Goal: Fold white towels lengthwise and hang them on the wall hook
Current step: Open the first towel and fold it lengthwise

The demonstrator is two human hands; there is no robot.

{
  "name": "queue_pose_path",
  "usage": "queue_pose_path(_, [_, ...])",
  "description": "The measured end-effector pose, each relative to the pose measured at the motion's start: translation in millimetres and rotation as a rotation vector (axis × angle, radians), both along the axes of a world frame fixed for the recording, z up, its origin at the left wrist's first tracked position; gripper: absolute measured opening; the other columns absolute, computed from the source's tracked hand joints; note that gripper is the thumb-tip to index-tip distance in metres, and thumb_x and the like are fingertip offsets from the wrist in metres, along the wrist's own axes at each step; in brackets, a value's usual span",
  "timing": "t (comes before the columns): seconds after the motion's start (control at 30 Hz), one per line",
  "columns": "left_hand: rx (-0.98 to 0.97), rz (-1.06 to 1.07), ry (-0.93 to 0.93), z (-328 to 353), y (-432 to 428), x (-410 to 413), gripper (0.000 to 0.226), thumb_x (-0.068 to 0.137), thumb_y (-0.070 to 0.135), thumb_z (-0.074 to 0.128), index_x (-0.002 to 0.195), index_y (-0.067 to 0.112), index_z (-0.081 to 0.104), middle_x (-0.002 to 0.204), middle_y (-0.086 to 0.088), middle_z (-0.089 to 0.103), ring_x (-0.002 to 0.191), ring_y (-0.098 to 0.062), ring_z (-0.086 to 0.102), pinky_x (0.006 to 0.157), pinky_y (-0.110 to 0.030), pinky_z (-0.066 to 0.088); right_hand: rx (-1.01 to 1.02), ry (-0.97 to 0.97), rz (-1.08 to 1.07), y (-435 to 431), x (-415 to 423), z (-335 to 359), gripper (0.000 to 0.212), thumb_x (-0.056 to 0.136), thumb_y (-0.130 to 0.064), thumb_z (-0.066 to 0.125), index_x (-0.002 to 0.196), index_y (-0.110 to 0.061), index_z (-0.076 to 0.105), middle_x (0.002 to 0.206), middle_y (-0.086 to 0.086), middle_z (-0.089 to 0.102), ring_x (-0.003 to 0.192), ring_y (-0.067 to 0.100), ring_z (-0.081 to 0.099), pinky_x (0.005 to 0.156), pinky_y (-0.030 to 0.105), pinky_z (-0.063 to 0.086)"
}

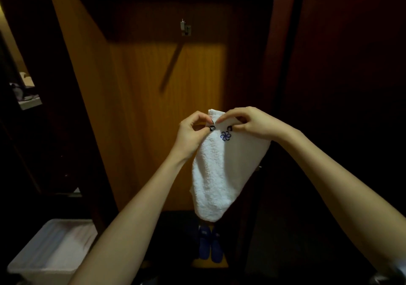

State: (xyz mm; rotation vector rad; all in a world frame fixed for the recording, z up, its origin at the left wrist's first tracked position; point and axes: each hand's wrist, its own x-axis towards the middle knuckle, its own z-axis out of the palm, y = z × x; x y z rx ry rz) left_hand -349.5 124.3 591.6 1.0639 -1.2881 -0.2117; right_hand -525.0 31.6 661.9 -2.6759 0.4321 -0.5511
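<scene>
A white towel [222,170] with a small blue embroidered emblem near its top hangs folded in front of me, its rounded lower end pointing down. My left hand [193,131] pinches the towel's upper left edge. My right hand [246,122] pinches the upper right edge, close beside the left. A metal wall hook [185,28] is fixed high on the wooden panel [140,100], well above both hands, and nothing hangs on it.
A white plastic bin [52,249] stands at the lower left. Blue slippers [209,246] lie on the floor under the towel. A dim shelf [28,100] with items is at the far left. Dark wooden walls rise on both sides.
</scene>
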Motion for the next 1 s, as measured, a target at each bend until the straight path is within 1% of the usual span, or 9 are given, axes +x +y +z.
queue_pose_path(0.13, [0.009, -0.054, 0.044, -3.8, -1.1, 5.6, 0.032, 0.076, -0.003, 0.073, 0.086, 0.024, 0.058, 0.088, 0.009, 0.06, 0.079, 0.0, 0.058, 0.071, -0.015, 0.049, 0.046, -0.101, -0.041, -6.7, -1.0, 2.2, 0.04, 0.087, 0.004, 0.06, 0.114, -0.023, 0.071, 0.104, -0.021, 0.063, 0.102, -0.007, 0.056, 0.085, 0.007, 0.038])
queue_pose_path(0.27, [0.172, -0.109, 0.024, -19.8, 4.3, 10.1, 0.054, 0.074, 0.004, 0.078, 0.104, 0.04, 0.051, 0.106, 0.002, 0.058, 0.073, -0.005, 0.057, 0.067, -0.021, 0.052, 0.05, -0.24, -0.067, -14.3, -7.4, 7.6, 0.041, 0.088, 0.006, 0.056, 0.114, -0.021, 0.072, 0.114, -0.011, 0.068, 0.112, -0.002, 0.058, 0.095, 0.014, 0.043])
queue_pose_path(0.37, [0.279, -0.114, -0.065, -37.9, 5.0, 5.3, 0.069, 0.073, 0.012, 0.079, 0.113, 0.057, 0.044, 0.11, 0.005, 0.065, 0.091, -0.009, 0.064, 0.071, -0.022, 0.052, 0.111, -0.362, -0.084, -19.5, -12.7, 6.4, 0.043, 0.088, 0.009, 0.052, 0.106, -0.024, 0.074, 0.112, -0.012, 0.069, 0.113, -0.001, 0.058, 0.091, 0.011, 0.045])
queue_pose_path(0.43, [0.307, -0.09, -0.122, -50.5, 3.7, 3.4, 0.075, 0.076, 0.013, 0.077, 0.121, 0.058, 0.039, 0.104, 0.004, 0.066, 0.097, -0.011, 0.065, 0.077, -0.028, 0.054, 0.128, -0.405, -0.118, -23.6, -14.7, 4.2, 0.045, 0.087, 0.01, 0.051, 0.103, -0.024, 0.074, 0.107, -0.013, 0.067, 0.11, 0.0, 0.059, 0.09, 0.013, 0.045])
queue_pose_path(0.5, [0.319, -0.068, -0.154, -62.2, 2.9, 4.0, 0.079, 0.079, 0.011, 0.074, 0.127, 0.06, 0.033, 0.09, -0.001, 0.066, 0.084, -0.01, 0.065, 0.075, -0.027, 0.054, 0.151, -0.464, -0.166, -29.3, -16.1, 2.3, 0.043, 0.087, 0.01, 0.05, 0.104, -0.021, 0.074, 0.104, -0.013, 0.068, 0.107, 0.001, 0.06, 0.092, 0.016, 0.045])
queue_pose_path(0.6, [0.356, -0.091, -0.217, -76.3, 5.3, 5.1, 0.078, 0.083, 0.014, 0.07, 0.128, 0.063, 0.03, 0.107, 0.02, 0.062, 0.088, 0.004, 0.062, 0.07, -0.018, 0.055, 0.236, -0.587, -0.241, -36.7, -20.8, 1.9, 0.037, 0.09, 0.006, 0.051, 0.108, -0.018, 0.073, 0.107, -0.004, 0.071, 0.1, 0.0, 0.063, 0.087, 0.015, 0.049])
queue_pose_path(0.7, [0.334, -0.071, -0.302, -88.5, 8.2, 3.5, 0.064, 0.086, 0.018, 0.067, 0.129, 0.055, 0.038, 0.124, 0.038, 0.05, 0.105, 0.002, 0.059, 0.079, -0.011, 0.05, 0.245, -0.632, -0.297, -42.4, -28.0, -0.7, 0.038, 0.09, 0.005, 0.051, 0.104, -0.022, 0.073, 0.105, 0.001, 0.071, 0.096, 0.0, 0.065, 0.083, 0.014, 0.05])
queue_pose_path(0.83, [0.262, 0.006, -0.421, -98.6, 6.3, 13.5, 0.042, 0.085, -0.005, 0.059, 0.113, 0.026, 0.065, 0.112, 0.006, 0.066, 0.099, 0.0, 0.062, 0.083, -0.014, 0.047, 0.245, -0.628, -0.352, -48.7, -36.4, -4.7, 0.038, 0.089, 0.008, 0.048, 0.103, -0.016, 0.073, 0.103, 0.002, 0.068, 0.09, -0.006, 0.061, 0.078, 0.008, 0.045])
queue_pose_path(1.0, [0.354, 0.181, -0.525, -72.1, 8.4, 58.6, 0.029, 0.083, -0.009, 0.059, 0.1, 0.01, 0.073, 0.092, 0.002, 0.06, 0.085, -0.011, 0.057, 0.076, -0.02, 0.04, 0.188, -0.536, -0.371, -56.8, -49.7, -8.0, 0.032, 0.093, 0.008, 0.049, 0.112, -0.006, 0.071, 0.107, 0.001, 0.059, 0.09, 0.008, 0.056, 0.071, 0.009, 0.042])
